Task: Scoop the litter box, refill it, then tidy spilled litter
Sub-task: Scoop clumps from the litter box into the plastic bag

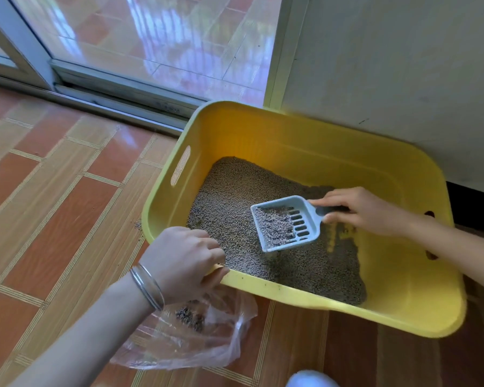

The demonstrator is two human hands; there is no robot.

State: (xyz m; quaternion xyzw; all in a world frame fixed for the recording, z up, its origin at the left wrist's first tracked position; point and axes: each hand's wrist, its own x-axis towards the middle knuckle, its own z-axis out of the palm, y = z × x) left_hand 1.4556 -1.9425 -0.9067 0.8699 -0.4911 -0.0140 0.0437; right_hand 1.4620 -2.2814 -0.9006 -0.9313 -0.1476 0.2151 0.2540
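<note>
Floor (53, 191): tiled. It carries the box, the bag and a little stray litter.
Litter box (291, 141): a yellow tub set against the wall by the glass door, with part of its bottom bare at the right end.
Litter (229, 196): a grey granular bed, thicker toward the left end of the box.
Plastic bag (207, 339): clear, lying on the floor just outside the near rim. A small dark heap (190, 317) is already inside.
Left grip (185, 261): fingers curled over the near rim of the box, directly above the bag. I cannot tell whether it also pinches the bag's mouth.
Right grip (366, 210): closed round the scoop's handle, inside the box.
Scoop (285, 224): pale blue and slotted, held low over the litter bed with a load of granules in its front half.
Spilled grains (138, 225): a few on the floor beside the box's left corner.
Step in hand: I judge this to be scooping, the first stage. Refilling and tidying are not yet begun.
Next move: I would sift loose grains through the slots, keeping the scoop level. Then I would carry it over the near rim and tip it into the bag, with the mouth held wide so nothing lands on the floor.
</note>
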